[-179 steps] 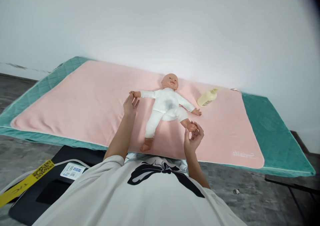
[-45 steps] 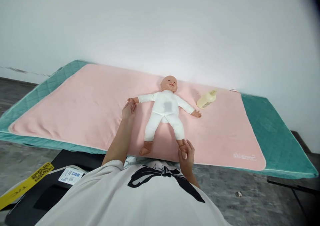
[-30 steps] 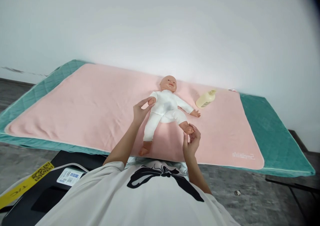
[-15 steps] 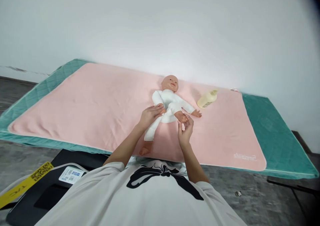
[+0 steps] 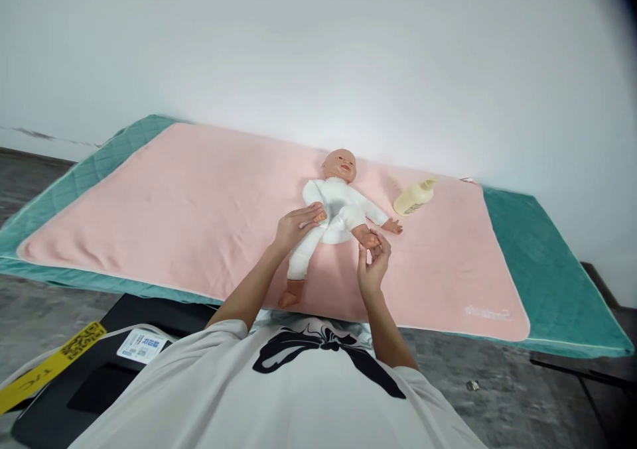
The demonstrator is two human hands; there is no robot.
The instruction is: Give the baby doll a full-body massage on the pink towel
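A baby doll (image 5: 338, 200) in white lies on its back on a pink mat (image 5: 199, 197), its head toward the wall. My left hand (image 5: 297, 226) is closed on the doll's hand at the left side of its body. With its fingertips, my right hand (image 5: 374, 261) holds the doll's raised, bent foot on the right. The doll's other leg stretches toward me, its bare foot near the mat's front edge. A pale yellow bottle (image 5: 414, 197) lies on the mat to the right of the doll.
Green quilted padding (image 5: 552, 263) shows beneath the mat at both ends. Behind stands a white wall (image 5: 318, 58). At the lower left are a black object (image 5: 94, 383) with a label and a yellow strap (image 5: 54, 366). Dark metal legs show at the lower right.
My right hand has moved slightly right with the doll's foot. My left hand has shifted slightly left with the doll's hand.
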